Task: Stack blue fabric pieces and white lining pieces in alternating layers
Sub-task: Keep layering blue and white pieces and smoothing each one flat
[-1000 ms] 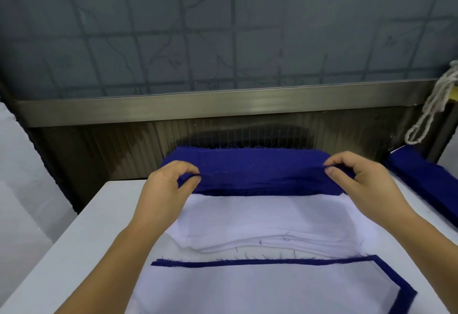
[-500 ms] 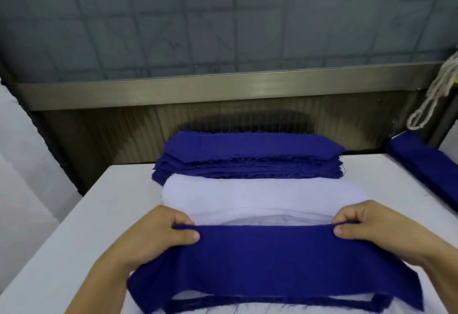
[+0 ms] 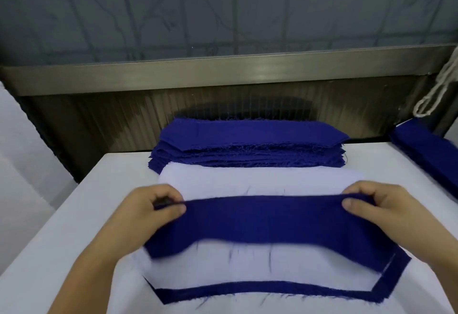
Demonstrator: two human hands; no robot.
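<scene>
A blue fabric piece (image 3: pixel 267 222) is held stretched between both hands above the near stack. Its left upper corner is pinched by the left hand (image 3: pixel 151 210), thumb on top and fingers curled beneath; its right upper corner is pinched likewise by the right hand (image 3: pixel 379 204). The lower edge of the piece hangs loose and is blurred. Beneath it a white lining piece (image 3: pixel 247 264) is seen lying on a blue layer (image 3: pixel 285 291), whose edge shows along the near and right sides of the stack. Just beyond the hands a pile of white lining pieces (image 3: pixel 247 179) is laid flat, and touching its far edge a thick pile of blue fabric pieces (image 3: pixel 250 145) is set at the back of the white desk (image 3: pixel 74 214). Further blue fabric (image 3: pixel 426 150) is placed at the right edge of the desk, well apart from the stack. A white cord (image 3: pixel 436 95) is hung above it against the metal wall panel (image 3: pixel 223 75).
</scene>
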